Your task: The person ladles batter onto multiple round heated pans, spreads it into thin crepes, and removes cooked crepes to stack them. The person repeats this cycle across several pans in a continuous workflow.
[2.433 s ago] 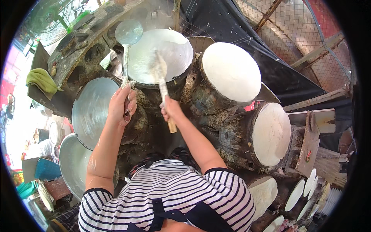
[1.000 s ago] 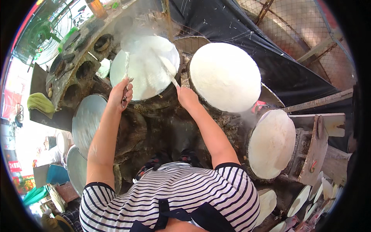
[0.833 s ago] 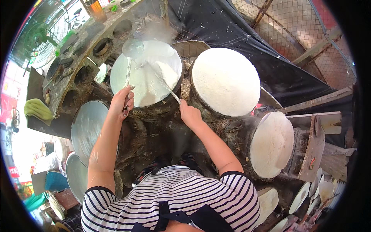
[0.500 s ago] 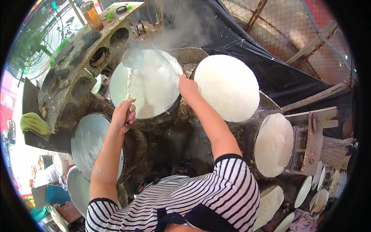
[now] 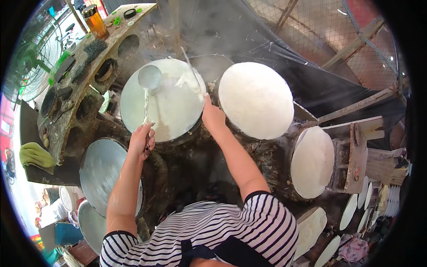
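Observation:
My left hand [image 5: 143, 140] is closed on the long, batter-coated handle of a round metal ladle [image 5: 149, 78], whose bowl lies over the big round pan [image 5: 171, 113] of steaming, pale surface. My right hand [image 5: 212, 113] is closed on a thin, long stick or scraper [image 5: 190, 64] at that pan's right side, beside a ragged white clump [image 5: 187, 82]. Right of it stands a round drum top [image 5: 255, 100] covered smoothly in white. A grey metal pan [image 5: 100, 167], streaked and shiny, sits below left, partly behind my left forearm.
A grimy ledge with round holes [image 5: 73, 95] runs up the left, holding an orange jar [image 5: 94, 21] and a green cloth [image 5: 35, 156]. A fan [image 5: 33, 62] stands beyond. More white-topped drums [image 5: 311, 164] line the right, below black sheeting [image 5: 331, 107] and wire mesh [image 5: 369, 58].
My right hand and its stick have moved up and right to the pan's edge since the earliest frame. The ladle bowl has come down over the pan. The whole view has shifted slightly.

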`<state>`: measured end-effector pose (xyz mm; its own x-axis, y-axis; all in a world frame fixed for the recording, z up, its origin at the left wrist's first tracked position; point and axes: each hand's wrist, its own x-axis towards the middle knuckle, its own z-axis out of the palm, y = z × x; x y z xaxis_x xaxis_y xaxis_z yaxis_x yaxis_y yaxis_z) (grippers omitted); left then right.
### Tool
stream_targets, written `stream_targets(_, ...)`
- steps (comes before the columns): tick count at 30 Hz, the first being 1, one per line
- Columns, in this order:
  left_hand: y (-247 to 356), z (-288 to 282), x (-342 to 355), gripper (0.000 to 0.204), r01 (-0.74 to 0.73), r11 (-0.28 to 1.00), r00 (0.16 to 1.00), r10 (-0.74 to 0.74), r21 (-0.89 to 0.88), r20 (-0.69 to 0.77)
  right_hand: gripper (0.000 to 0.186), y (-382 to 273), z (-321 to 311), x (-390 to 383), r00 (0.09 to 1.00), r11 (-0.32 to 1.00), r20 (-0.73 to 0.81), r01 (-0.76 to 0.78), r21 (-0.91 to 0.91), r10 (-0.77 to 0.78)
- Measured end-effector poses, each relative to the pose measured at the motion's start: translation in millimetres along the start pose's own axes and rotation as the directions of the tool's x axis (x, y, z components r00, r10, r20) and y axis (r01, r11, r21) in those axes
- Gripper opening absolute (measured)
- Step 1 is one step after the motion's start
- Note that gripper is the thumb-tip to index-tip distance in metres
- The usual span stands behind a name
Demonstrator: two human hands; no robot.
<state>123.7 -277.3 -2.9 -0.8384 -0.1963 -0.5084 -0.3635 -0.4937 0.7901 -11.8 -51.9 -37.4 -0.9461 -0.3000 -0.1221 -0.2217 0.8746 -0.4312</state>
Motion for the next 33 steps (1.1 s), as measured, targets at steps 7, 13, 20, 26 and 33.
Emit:
stream_targets(7,-10.2,3.1,3.8,0.022,0.001,0.996,0.999,0.002,0.087,-0.037,0.047,23.3,12.1,-16.5,0.993,0.997,-0.092,-0.072,-0.02,0.069)
stream_targets(13,-11.5,6.0,6.4,0.021,-0.013,0.993,0.998,0.019,0.113,-0.056,0.047,26.9,17.6,20.9,0.977,0.969,0.004,0.21,-0.13,-0.212)
stream_targets(20,-15.5,1.2,7.5,0.024,-0.089,0.928,0.985,0.137,0.362,-0.109,0.065,28.0,-3.9,-54.1,0.993,0.993,0.04,-0.114,0.033,0.113)
stream_targets(26,-16.7,17.6,-5.5,0.024,-0.109,0.833,0.961,0.228,0.543,-0.156,0.064,-17.0,44.5,-88.1,0.984,0.97,0.148,-0.129,0.206,0.099)
stream_targets(33,-29.6,7.5,6.9,0.026,-0.22,0.758,0.893,0.41,0.614,-0.186,0.063,-15.4,19.9,-40.6,0.995,0.996,0.079,-0.067,0.059,0.062)
